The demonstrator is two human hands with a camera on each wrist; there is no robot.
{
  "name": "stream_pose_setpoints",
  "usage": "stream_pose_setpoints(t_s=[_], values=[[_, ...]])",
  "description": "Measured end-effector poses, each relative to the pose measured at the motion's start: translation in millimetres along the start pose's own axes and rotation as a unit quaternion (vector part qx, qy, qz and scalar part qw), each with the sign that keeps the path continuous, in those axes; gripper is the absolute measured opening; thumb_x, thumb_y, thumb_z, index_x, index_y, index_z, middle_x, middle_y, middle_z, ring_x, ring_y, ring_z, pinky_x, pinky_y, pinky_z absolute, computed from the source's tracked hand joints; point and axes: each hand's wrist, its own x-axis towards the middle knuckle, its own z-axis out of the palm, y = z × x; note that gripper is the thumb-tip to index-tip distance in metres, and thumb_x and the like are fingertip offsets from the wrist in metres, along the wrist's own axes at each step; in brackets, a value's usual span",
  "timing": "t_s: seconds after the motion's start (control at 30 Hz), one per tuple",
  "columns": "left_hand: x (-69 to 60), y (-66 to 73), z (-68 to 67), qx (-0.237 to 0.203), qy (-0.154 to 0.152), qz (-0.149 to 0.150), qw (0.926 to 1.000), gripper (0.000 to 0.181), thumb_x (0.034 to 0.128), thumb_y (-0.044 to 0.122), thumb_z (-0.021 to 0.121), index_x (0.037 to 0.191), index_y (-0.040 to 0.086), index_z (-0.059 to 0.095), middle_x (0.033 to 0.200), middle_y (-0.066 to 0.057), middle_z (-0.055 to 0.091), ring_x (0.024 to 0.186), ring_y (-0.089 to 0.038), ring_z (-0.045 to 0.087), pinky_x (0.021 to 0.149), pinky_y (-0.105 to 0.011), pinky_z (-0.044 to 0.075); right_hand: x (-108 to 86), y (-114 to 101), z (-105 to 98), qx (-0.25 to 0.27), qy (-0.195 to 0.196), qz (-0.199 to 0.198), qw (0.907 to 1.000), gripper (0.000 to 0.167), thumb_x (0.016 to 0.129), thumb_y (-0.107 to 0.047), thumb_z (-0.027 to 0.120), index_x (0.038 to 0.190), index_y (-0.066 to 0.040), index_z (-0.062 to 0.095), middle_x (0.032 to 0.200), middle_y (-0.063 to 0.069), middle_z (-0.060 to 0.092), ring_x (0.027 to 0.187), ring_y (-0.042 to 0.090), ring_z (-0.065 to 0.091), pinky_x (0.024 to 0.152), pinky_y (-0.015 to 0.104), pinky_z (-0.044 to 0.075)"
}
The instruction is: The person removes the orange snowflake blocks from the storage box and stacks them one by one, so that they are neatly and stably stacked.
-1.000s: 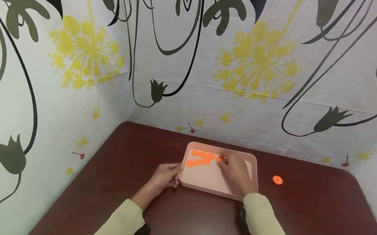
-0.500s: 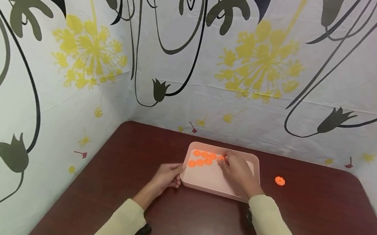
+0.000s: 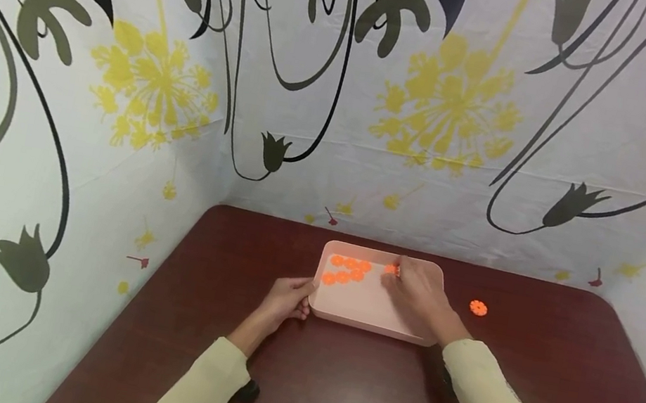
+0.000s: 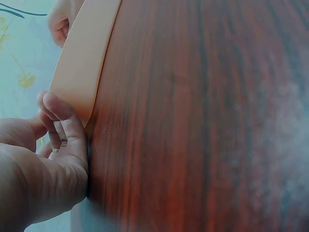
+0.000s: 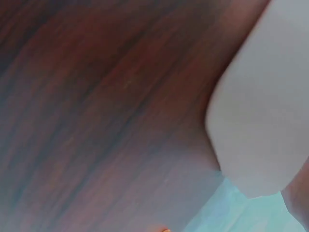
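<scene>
Left hand [image 3: 283, 300] grasps the tray [image 3: 351, 303] at its left end, close to the near corner, thumb at the rim and the other fingers bent outside the wall. Judged a steadying hold, to keep the tray from sliding. Right hand [image 3: 418, 290] reaches over the tray's right part, fingers bent about one orange disc [image 3: 391, 269], which appears pinched. Whether that disc is raised off the tray floor cannot be told; the right wrist view shows too little of the hand to confirm.

Pale sleeves [image 3: 203, 381] lead to both hands, with a black item [image 3: 249, 392] below the left cuff. Between the forearms runs the dark surface [image 3: 330, 388]. Beyond it the tray lies between the hands, long side towards the forearms, a position judged convenient to both.

Six further discs [image 3: 342, 277] lie in the tray, left of the right hand: a slanting row of three, then three in line nearer the far wall. Close grouping there leaves working room under the right hand.

To the right of the right hand, outside the tray, one loose disc [image 3: 477, 308] rests on the surface, judged within reach. Past everything, a patterned cloth [image 3: 357, 186] rises, presumably as a screen.
</scene>
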Motion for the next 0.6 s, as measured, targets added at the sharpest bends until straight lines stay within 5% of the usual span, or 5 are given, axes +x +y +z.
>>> stream_pose_setpoints(t_s=[0.37,0.6], values=[[-0.9,0.3,1.0,-0.001,-0.003,-0.001,1.0000,0.054,0.1047,0.036,0.068,0.148,0.005,0.061,0.069,0.003,0.058,0.061,-0.008,0.059,0.055,-0.020,0.057,-6.0,7.4,-15.7,-0.007,-0.005,-0.015,0.9998,0.028,0.103,-0.018,0.070,0.121,0.003,0.066,0.085,0.005,0.069,0.074,0.016,0.059,0.072,0.036,0.056],[-0.7,0.9,0.0,-0.006,-0.004,0.002,1.0000,0.052,0.1057,0.033,0.067,0.148,0.003,0.061,0.069,0.003,0.058,0.061,-0.008,0.059,0.056,-0.020,0.057,-19.7,20.3,-38.5,0.021,-0.035,0.005,0.9992,0.031,0.102,-0.017,0.072,0.126,0.003,0.066,0.088,0.010,0.070,0.070,0.015,0.060,0.061,0.031,0.051]])
